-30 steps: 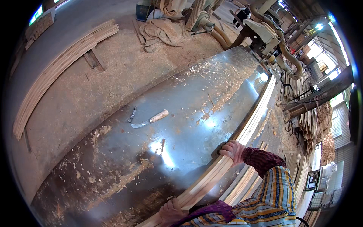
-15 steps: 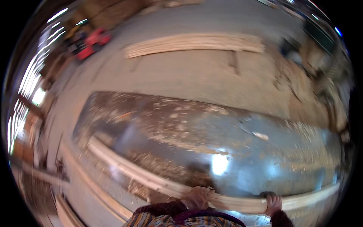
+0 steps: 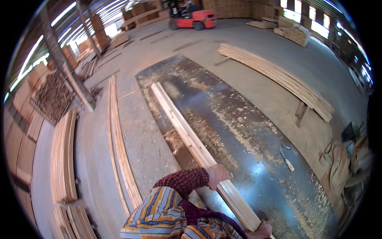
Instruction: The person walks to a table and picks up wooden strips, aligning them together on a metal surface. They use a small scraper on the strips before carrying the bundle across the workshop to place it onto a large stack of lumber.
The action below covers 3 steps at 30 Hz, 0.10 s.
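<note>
Long pale wooden planks, lying together, stretch along the near left edge of a shiny metal tabletop. My left hand is closed over them about midway, its sleeve a dark red check. Farther down, close to their near end, my right hand grips the same planks, partly cut off by the lower edge. Sawdust and wood chips litter the tabletop. A small tool with a pale handle lies on its right side, apart from both hands.
Two long strips lie on the floor to the left, beside stacked planks. Another plank stack rests on supports beyond the table. A red forklift stands far back. Brown sacking is at the right.
My view has swung, so the table now runs diagonally and the forklift appears near the top middle. Both hands still hold the planks.
</note>
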{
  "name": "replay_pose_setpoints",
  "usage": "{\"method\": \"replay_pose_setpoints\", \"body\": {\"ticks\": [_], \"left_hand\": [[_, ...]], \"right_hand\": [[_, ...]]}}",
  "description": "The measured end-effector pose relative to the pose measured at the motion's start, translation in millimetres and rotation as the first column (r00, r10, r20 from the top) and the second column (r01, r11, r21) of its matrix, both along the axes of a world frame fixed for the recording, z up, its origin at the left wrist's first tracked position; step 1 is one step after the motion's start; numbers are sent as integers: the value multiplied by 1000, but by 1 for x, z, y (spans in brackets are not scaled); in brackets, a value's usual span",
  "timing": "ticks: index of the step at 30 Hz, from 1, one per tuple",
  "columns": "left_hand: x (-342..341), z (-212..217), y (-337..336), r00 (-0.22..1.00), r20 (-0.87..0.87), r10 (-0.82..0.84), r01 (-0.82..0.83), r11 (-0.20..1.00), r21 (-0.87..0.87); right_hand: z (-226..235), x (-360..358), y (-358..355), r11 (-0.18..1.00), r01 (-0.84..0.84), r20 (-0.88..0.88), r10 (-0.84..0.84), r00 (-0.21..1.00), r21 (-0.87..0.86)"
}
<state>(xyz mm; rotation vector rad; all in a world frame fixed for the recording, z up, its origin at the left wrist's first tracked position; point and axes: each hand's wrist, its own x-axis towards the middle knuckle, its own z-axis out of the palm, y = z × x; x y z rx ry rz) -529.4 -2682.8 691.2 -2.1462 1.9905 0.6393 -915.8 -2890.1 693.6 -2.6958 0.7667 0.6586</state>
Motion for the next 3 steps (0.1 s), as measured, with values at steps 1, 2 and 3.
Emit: {"method": "replay_pose_setpoints", "body": {"ticks": [1, 2, 3], "left_hand": [[-4, 5, 6, 1000, 14, -1, 1, 999, 43], [-5, 9, 19, 999, -15, 29, -28, 996, 89], [-8, 13, 34, 997, -45, 61, -55, 989, 135]], "right_hand": [[12, 0, 9, 998, -34, -40, 36, 999, 52], [20, 8, 13, 988, -92, -74, 102, 992, 127], [15, 5, 7, 982, -138, -82, 149, 985, 132]]}}
